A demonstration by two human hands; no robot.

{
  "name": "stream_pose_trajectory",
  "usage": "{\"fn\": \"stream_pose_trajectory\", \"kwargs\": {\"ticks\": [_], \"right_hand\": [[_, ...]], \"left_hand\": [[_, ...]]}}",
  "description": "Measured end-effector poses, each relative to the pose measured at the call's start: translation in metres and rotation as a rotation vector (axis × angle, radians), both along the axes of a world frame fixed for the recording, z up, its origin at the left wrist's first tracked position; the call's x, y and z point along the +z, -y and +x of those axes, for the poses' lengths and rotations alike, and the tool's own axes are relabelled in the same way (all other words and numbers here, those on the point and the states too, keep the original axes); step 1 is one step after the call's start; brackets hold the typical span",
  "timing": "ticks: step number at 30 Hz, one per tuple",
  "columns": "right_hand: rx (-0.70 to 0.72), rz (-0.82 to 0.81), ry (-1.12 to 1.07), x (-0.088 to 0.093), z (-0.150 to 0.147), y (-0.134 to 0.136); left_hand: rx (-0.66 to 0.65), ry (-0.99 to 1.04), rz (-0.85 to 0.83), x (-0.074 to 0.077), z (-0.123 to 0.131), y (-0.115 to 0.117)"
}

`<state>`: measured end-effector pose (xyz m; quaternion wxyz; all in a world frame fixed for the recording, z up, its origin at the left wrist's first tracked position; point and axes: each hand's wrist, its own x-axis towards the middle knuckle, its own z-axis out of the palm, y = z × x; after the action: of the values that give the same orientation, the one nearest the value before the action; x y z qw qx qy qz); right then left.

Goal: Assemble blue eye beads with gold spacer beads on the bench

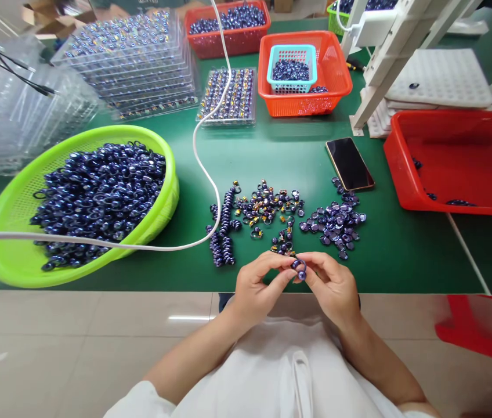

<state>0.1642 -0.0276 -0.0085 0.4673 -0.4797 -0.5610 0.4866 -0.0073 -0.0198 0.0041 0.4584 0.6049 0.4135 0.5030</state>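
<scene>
Close to the table's front edge, my left hand [260, 288] and my right hand [334, 288] meet, both pinching one dark blue, shiny ring-shaped piece [300, 269] with a round bead on it. Just beyond my fingers lies a loose pile of blue pieces with gold parts [267, 203]. Left of that pile, similar dark pieces stand lined up in rows [225, 223]. To the right is a heap of flat, dark blue caps [337, 223].
A green basket [168, 174] full of dark ring pieces stands left, crossed by a white cable [198, 142]. Behind are stacked clear trays [141, 75], a filled tray [228, 96] and an orange basket [335, 96]. At right are a phone [350, 164] and a red bin [459, 174].
</scene>
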Motion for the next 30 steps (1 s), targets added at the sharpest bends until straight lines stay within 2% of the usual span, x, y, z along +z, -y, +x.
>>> {"fn": "stream_pose_trajectory", "kwargs": {"ticks": [5, 10, 14, 18, 20, 24, 27, 30], "right_hand": [[0.072, -0.078, -0.101, 0.003, -0.002, 0.000], [0.061, -0.180, -0.221, 0.007, -0.005, -0.002], [0.025, -0.167, -0.201, 0.005, -0.005, -0.001], [0.036, -0.145, -0.095, 0.005, 0.001, -0.001], [0.031, -0.080, 0.040, 0.007, 0.004, -0.002], [0.003, 0.197, 0.344, 0.010, 0.008, -0.006], [0.005, 0.348, 0.431, 0.012, 0.008, -0.009], [-0.031, 0.377, 0.453, 0.012, 0.007, -0.009]], "left_hand": [[-0.014, -0.070, 0.046, 0.000, -0.001, 0.001], [-0.024, -0.099, 0.086, -0.002, -0.001, 0.001], [-0.013, -0.084, 0.070, -0.004, -0.001, -0.002], [-0.026, -0.101, 0.049, 0.000, -0.002, -0.004], [-0.023, -0.147, 0.058, 0.004, -0.004, -0.004], [0.003, -0.246, 0.121, 0.009, -0.004, -0.001], [-0.014, -0.280, 0.116, 0.011, -0.002, -0.001], [-0.010, -0.246, 0.057, 0.009, -0.001, -0.002]]}}
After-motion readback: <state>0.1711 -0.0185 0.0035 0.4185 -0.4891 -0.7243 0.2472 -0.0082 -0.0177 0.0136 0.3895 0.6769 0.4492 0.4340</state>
